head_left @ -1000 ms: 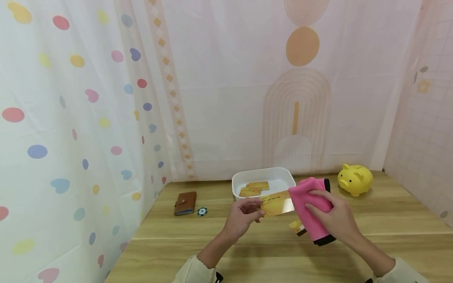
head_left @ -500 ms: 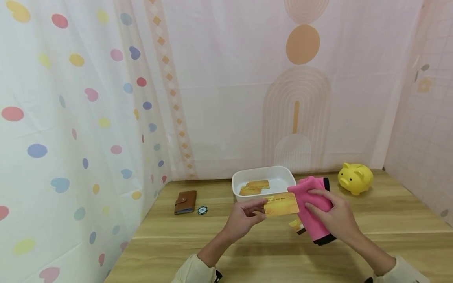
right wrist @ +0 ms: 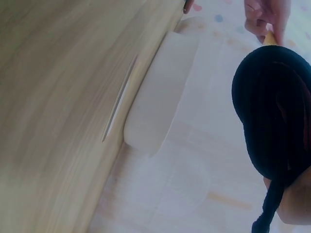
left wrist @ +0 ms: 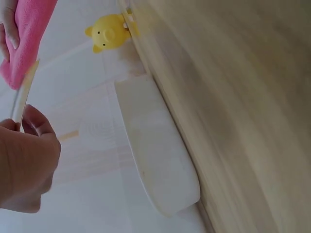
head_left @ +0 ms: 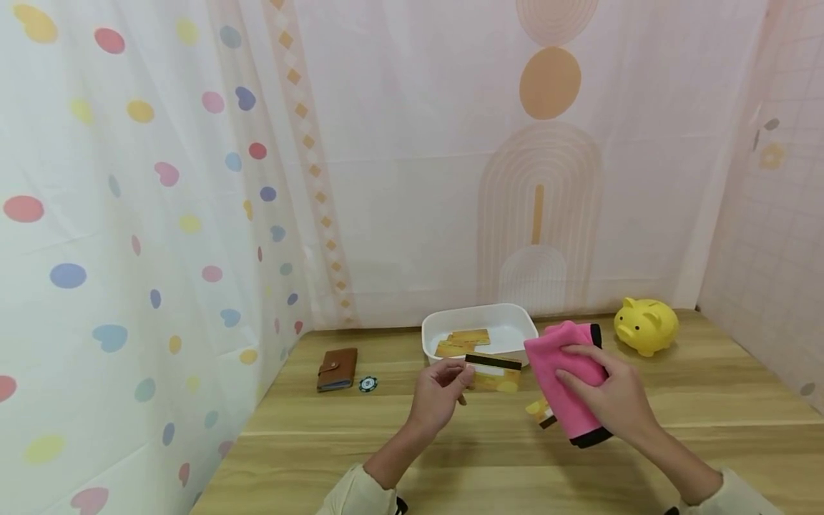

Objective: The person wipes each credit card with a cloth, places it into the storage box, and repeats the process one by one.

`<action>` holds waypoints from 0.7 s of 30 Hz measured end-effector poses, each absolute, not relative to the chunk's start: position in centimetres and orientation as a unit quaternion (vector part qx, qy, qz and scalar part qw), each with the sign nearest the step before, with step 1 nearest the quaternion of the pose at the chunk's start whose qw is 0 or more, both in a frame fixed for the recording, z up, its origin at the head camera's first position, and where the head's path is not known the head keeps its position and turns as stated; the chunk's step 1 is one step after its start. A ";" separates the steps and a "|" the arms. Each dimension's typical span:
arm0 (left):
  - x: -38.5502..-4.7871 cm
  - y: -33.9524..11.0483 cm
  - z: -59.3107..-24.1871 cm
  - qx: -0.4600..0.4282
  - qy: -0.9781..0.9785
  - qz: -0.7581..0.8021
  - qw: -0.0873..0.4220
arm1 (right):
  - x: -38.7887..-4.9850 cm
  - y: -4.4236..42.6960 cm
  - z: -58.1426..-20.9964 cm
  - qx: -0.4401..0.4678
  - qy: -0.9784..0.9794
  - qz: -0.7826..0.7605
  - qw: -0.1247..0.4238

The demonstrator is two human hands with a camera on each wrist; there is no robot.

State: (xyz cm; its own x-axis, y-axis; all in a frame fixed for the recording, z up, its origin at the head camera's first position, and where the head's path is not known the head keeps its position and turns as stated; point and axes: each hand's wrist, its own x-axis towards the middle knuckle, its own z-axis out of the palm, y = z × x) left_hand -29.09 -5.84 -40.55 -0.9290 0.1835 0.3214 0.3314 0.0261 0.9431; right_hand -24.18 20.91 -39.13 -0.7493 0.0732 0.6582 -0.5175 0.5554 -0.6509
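Between thumb and fingers, my left hand [head_left: 439, 397] pinches a gold bank card [head_left: 494, 373] by its left end. The card's back, with a black stripe and a white strip, faces me in the head view. My right hand [head_left: 611, 393] grips a folded pink cloth [head_left: 566, 372] with black edging, just right of the card and apart from it in the head view. Below the cloth another bank card [head_left: 539, 411] lies on the table, partly covered from sight. A white plastic tub [head_left: 479, 315] behind the hands has gold cards [head_left: 468, 339] in it.
On the left of the wooden table [head_left: 309, 443] lie a brown wallet [head_left: 337, 369] and a dark poker chip [head_left: 368, 385]. A yellow piggy bank [head_left: 646, 327] stands at the back right. Curtains hang behind and along the left side.
The card in my left hand has turned over from its gold front to its striped back and shifted left, away from the cloth. My right hand and the cloth have hardly moved.
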 end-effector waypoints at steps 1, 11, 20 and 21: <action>-29.1 -5.9 -40.6 -0.171 -0.714 -0.678 0.050 | -24.1 20.9 -39.1 0.135 -0.819 0.453 0.326; -29.2 -5.8 -40.8 -0.138 -0.671 -0.728 -0.009 | -23.4 19.6 -38.4 0.148 -0.805 0.472 0.327; -29.2 -5.6 -40.8 -0.165 -0.646 -0.743 -0.059 | -24.0 18.4 -38.7 0.175 -0.795 0.478 0.331; -29.2 -5.5 -40.8 -0.166 -0.645 -0.743 -0.064 | -24.0 18.2 -38.8 0.178 -0.795 0.477 0.331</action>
State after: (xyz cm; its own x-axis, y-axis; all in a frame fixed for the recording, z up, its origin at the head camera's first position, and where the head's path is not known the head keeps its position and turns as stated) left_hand -29.21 -5.53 -40.82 -0.9368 0.3091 0.1637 0.1187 -0.1591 0.9801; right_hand -24.05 18.24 -38.77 -0.7172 0.0321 0.6961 -0.5991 0.4818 -0.6394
